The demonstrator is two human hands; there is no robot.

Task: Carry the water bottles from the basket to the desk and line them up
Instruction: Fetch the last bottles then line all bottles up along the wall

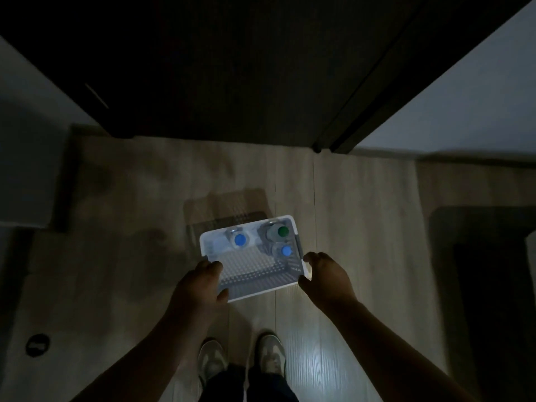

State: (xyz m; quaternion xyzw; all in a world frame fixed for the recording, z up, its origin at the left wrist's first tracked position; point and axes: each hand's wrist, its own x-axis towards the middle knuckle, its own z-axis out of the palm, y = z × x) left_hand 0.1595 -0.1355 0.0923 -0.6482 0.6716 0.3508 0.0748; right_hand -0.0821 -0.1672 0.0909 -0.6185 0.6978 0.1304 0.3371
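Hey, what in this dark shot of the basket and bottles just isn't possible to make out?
Head view, dim throughout:
- Bottles: only the caps show from above; bodies, labels and fill level are hidden.
- Basket: its near-left corner is covered by the left hand gripping it.
- Right hand: whether it grips the rim or only hovers beside it is lost to dimness and blur.
- Desk: none recognisable in the dark surroundings.

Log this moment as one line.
left hand: grips basket near-left corner; right hand: grips near-right corner; water bottles: three in basket, far side
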